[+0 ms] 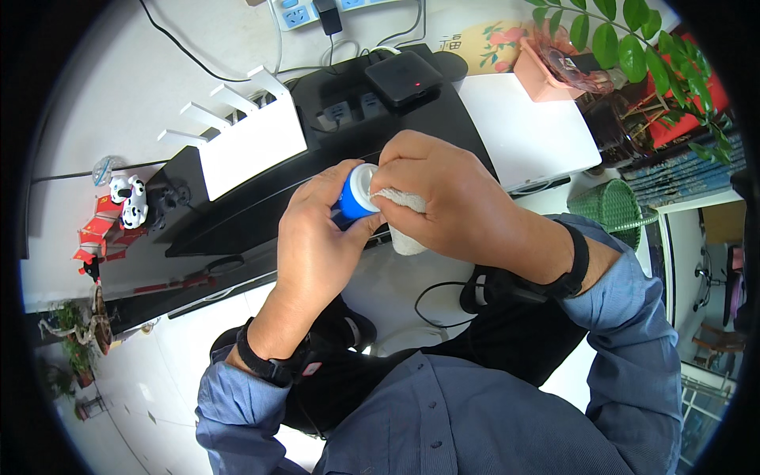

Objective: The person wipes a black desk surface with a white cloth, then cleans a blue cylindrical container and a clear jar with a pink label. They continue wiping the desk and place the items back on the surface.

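Note:
Before my chest I hold a small blue cylindrical container with a white top, its top tilted up and to the right. My left hand is wrapped around its side, thumb below and fingers above. My right hand is closed on a whitish cloth, which hangs below the fingers. The right fingers and the cloth touch the container's white rim. What lies under the right fingers is hidden.
Beyond my hands a black glossy stand bears a white router with upright antennas, a black box with a red light, and a spotted dog figurine. Cables and a power strip lie behind. At right are a green basket and a plant.

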The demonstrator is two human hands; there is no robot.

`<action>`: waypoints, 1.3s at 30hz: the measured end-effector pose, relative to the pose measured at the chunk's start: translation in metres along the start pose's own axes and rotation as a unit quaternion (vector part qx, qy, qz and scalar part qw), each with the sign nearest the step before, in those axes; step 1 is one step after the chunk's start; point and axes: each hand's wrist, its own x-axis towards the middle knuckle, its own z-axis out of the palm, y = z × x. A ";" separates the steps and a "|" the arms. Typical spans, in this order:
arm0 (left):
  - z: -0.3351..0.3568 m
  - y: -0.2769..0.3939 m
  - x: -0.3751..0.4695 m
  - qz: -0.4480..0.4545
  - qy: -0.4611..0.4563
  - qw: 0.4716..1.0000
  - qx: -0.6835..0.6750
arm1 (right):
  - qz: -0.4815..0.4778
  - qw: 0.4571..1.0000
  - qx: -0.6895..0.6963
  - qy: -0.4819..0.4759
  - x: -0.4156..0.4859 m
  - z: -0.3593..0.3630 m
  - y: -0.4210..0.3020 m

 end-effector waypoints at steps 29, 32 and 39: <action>0.012 0.000 0.001 -0.052 -0.046 0.989 -0.134 | 0.100 0.993 -0.002 0.056 -0.001 -0.003 0.007; 0.016 0.000 0.006 -0.056 -0.028 0.986 -0.153 | 0.156 0.987 -0.001 0.028 -0.004 -0.009 0.005; 0.018 -0.004 0.026 -0.073 0.005 0.974 -0.215 | 0.085 0.980 0.064 -0.167 -0.012 -0.039 0.015</action>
